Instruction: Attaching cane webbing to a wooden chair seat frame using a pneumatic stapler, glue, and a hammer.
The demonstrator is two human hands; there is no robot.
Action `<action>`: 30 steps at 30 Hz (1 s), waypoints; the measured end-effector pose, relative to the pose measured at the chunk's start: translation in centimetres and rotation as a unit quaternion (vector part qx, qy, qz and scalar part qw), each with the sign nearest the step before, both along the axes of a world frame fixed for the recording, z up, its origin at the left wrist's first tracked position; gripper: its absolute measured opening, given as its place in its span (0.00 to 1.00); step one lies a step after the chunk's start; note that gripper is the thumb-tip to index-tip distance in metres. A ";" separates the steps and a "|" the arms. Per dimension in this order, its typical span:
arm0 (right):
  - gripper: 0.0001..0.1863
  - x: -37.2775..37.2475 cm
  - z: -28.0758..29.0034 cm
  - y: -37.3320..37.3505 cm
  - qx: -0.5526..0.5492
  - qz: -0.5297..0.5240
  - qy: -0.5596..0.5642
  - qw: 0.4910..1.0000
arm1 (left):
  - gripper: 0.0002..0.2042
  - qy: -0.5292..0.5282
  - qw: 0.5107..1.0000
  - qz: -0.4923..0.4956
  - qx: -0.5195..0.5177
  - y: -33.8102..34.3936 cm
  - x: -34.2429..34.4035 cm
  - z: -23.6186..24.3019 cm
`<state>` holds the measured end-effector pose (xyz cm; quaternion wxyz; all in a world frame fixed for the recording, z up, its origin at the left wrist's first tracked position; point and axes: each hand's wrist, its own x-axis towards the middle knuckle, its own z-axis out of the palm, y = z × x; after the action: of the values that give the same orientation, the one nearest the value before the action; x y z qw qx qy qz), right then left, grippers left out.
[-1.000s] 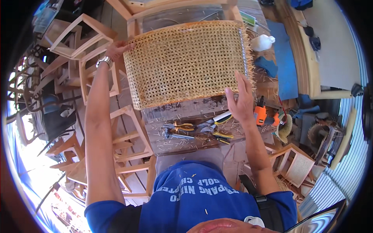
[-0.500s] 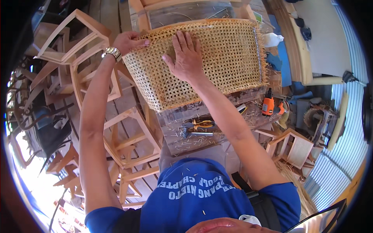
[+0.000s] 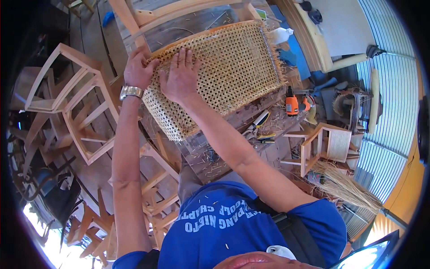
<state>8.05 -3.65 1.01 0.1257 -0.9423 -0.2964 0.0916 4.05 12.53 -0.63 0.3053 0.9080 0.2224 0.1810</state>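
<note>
A curved panel of woven cane webbing (image 3: pixel 228 65) lies on the wooden workbench (image 3: pixel 197 154), with frayed cane ends along its right edge. My left hand (image 3: pixel 138 71), a metal-banded watch at its wrist, grips the panel's far left corner, thumb on top and fingers partly hidden. Beside it, my right hand (image 3: pixel 180 80) rests flat on the weave, its fingers stretched toward the far edge. Nothing is held in the right hand.
An orange power tool (image 3: pixel 292 104), yellow-handled pliers (image 3: pixel 255 133) and cane scraps lie on the bench. A white bottle (image 3: pixel 281 35) stands beyond the panel's right end. Wooden chair frames (image 3: pixel 83 101) crowd the left; a broom (image 3: pixel 349 186) lies right.
My view has turned, so the bench appears tilted. My right hand has slid left along the cane, closer to my left hand, which stays at the corner.
</note>
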 end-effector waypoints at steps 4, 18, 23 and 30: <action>0.39 0.1 0.7 0.9 -0.031 -0.013 -0.001 0.999 | 0.19 0.036 0.997 -0.008 0.063 -0.7 1.4 0.6; 0.31 15.8 1.5 -3.4 0.050 0.228 -0.070 0.970 | 0.22 0.133 0.980 -0.057 0.135 -1.9 1.7 1.6; 0.37 17.8 0.0 -2.5 0.010 0.261 -0.030 0.965 | 0.25 0.196 0.961 -0.122 0.152 0.2 2.1 0.6; 0.36 16.6 0.7 -2.3 0.004 0.219 -0.066 0.973 | 0.25 0.172 0.975 -0.064 0.127 -2.0 4.5 2.1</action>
<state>24.67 -5.97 1.67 0.0865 -0.8578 -0.5038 0.0538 8.56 10.51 1.45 0.1552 0.9693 0.1886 0.0288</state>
